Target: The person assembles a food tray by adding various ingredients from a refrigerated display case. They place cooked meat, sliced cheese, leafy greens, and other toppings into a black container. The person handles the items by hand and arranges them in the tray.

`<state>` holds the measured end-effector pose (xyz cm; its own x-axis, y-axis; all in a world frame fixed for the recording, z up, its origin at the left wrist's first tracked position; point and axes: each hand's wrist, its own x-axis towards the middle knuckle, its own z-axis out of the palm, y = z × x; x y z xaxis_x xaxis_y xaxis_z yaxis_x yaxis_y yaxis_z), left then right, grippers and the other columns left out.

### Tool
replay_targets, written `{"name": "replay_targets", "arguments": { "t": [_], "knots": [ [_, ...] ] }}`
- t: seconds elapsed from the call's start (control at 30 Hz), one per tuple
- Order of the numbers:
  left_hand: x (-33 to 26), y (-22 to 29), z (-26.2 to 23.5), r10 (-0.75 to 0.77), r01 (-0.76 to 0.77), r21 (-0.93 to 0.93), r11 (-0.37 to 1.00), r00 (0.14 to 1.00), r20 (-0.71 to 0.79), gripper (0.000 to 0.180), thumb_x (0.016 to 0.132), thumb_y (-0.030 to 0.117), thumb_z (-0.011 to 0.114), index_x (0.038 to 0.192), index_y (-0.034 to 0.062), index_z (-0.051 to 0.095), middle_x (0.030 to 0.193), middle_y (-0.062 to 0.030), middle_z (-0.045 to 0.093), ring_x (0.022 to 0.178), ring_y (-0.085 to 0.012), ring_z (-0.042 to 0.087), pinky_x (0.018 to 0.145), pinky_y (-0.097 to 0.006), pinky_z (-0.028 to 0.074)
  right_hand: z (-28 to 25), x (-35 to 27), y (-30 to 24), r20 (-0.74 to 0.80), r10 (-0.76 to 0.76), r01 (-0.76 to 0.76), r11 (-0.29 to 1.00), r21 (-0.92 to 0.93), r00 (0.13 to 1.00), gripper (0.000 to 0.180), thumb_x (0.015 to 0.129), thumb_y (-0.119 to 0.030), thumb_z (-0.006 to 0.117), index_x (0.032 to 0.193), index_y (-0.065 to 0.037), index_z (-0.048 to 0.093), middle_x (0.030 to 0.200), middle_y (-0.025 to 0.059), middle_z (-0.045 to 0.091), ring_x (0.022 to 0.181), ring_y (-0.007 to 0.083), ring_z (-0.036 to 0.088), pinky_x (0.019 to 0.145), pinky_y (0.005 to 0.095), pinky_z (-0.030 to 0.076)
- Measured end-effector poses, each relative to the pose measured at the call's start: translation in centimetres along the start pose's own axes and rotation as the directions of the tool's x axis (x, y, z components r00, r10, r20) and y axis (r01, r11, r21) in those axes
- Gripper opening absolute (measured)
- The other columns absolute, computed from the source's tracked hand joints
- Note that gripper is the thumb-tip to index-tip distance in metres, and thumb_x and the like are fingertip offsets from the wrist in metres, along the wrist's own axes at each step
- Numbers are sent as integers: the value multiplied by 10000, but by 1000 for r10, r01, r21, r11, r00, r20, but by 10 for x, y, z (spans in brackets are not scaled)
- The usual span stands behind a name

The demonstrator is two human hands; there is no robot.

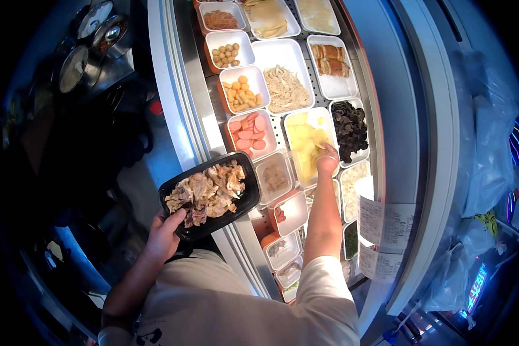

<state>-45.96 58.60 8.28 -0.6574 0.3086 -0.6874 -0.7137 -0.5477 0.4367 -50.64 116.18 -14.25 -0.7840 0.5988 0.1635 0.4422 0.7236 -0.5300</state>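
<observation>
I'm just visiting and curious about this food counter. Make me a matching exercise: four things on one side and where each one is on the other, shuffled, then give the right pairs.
Things
1. black oval plastic bowl of shredded meat
2. white rectangular tray of pale yellow slices
3. white tray of pink round sausage slices
4. white paper receipts

Places
A. hanging at the counter's right edge
B. under the right hand
C. just beyond the bowl's far rim
D. held up by the left hand

Pairs: 1-D, 2-B, 3-C, 4-A

The left hand holds a black tray of meat beside the display case; the right hand reaches into its yellow slices.
</observation>
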Motion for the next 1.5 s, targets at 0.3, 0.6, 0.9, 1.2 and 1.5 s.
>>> {"name": "replay_targets", "arguments": {
  "t": [0.3,0.6,0.9,1.2,1.5],
  "knots": [
    [7,-7,-8,-11,12,-47,999,999,30,387,1021,58,606,1399,6,541,1342,-118,657,1203,-228,663,1032,-387,546,-42,-17,1,158,465,-326,308,894,871,288,920,119,662,1166,-30,670,1121,78,699,929,179,671,696,253,517],
    [14,-11,-6,4,-5,9,1000,994,105,376,1041,126,602,1399,22,554,1342,-108,663,1221,-222,660,1058,-397,535,-78,-37,-48,53,357,-229,471,852,932,310,961,51,660,1245,-73,651,1135,69,679,896,142,632,773,242,541],
    [14,-19,-7,105,-105,-7,994,978,178,372,1077,204,588,1413,65,506,1361,-74,634,1229,-172,628,1033,-355,518,-157,-137,-319,595,-5,-546,391,741,804,274,947,-44,713,1216,-69,665,1066,44,712,859,122,653,734,266,537],
    [-4,-9,-3,142,-125,-74,989,931,337,413,1108,332,507,1449,99,500,1393,-56,626,1271,-188,620,1078,-397,515,-155,-193,-385,595,-293,-324,622,713,748,330,1006,0,599,1331,57,597,1195,129,677,962,198,708,844,343,637],
    [-16,8,-13,84,-61,-79,995,936,341,441,1085,344,561,1434,82,492,1346,-71,659,1211,-196,661,1062,-401,538,-171,-203,-376,312,-443,10,589,808,840,640,837,150,376,1444,21,532,1388,176,618,1276,279,614,1109,411,508]
  ]
}}
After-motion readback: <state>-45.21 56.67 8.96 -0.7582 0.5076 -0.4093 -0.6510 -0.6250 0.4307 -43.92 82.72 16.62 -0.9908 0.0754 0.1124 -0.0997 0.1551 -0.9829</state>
